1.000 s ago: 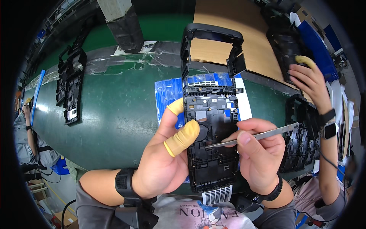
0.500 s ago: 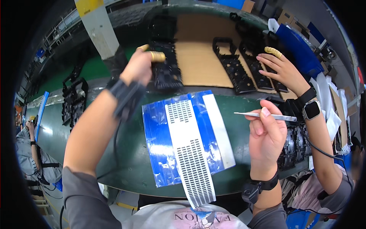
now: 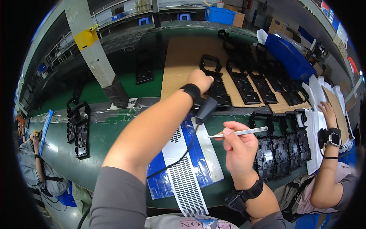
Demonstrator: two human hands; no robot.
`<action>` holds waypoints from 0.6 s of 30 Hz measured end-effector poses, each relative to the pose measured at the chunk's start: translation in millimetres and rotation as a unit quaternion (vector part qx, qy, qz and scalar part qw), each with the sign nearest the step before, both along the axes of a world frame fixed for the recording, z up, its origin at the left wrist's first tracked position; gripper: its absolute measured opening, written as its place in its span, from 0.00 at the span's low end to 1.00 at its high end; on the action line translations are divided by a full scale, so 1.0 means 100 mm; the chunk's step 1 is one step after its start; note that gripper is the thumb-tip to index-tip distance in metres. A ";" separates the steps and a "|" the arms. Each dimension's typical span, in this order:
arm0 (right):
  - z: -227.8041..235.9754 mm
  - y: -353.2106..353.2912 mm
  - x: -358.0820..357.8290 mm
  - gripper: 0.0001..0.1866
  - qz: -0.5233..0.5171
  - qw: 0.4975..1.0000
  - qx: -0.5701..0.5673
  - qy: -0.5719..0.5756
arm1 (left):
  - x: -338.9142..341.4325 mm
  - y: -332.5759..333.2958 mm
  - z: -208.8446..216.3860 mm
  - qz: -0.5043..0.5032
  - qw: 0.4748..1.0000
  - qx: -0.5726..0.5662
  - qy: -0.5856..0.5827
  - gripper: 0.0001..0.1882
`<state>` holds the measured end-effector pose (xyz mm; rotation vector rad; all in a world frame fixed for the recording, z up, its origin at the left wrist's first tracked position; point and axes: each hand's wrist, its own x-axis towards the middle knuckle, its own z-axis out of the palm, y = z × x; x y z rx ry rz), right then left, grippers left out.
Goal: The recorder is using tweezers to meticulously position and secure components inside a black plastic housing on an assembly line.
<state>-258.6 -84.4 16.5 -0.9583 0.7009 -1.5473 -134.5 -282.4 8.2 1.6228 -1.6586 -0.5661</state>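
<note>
My left hand (image 3: 200, 81) is closed on the side of a black plastic frame (image 3: 219, 91) with a loop-shaped top end. This frame lies on the brown cardboard (image 3: 179, 57), leftmost in a row of similar black frames (image 3: 243, 86). Part of my grip is hidden behind the back of the hand. Metal tweezers (image 3: 248, 131) are pinched in my right hand (image 3: 241, 152), their tip pointing left above a label sheet. That white sheet with small black rectangles (image 3: 187, 177) rests on a blue plastic-wrapped pad (image 3: 158, 187), partly covered by my left forearm.
Several black frames (image 3: 282, 152) stand at the right, and others (image 3: 82, 133) lie left. One black frame (image 3: 144, 70) sits beyond the cardboard's left edge. A co-worker's hand (image 3: 328, 114) touches white sheets (image 3: 314, 133) near a blue bin (image 3: 288, 57). A post (image 3: 95, 57) rises at left.
My left hand has moved right with the black frame, from beside the cardboard onto it. The co-worker's hand has drawn back from the frames to the white sheets. My view has tilted up.
</note>
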 end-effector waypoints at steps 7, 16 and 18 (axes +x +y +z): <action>-0.07 0.01 0.10 0.09 0.050 0.993 0.079 0.070 | 0.73 1.07 0.66 -0.019 0.878 -0.044 0.476 0.12; -0.04 -0.06 0.21 0.08 0.104 0.981 0.120 0.111 | 1.26 2.22 0.48 -0.045 0.697 0.085 0.710 0.17; 0.03 -0.07 0.35 0.08 0.102 0.978 0.120 0.136 | 1.29 2.31 0.37 0.010 0.706 0.063 0.705 0.17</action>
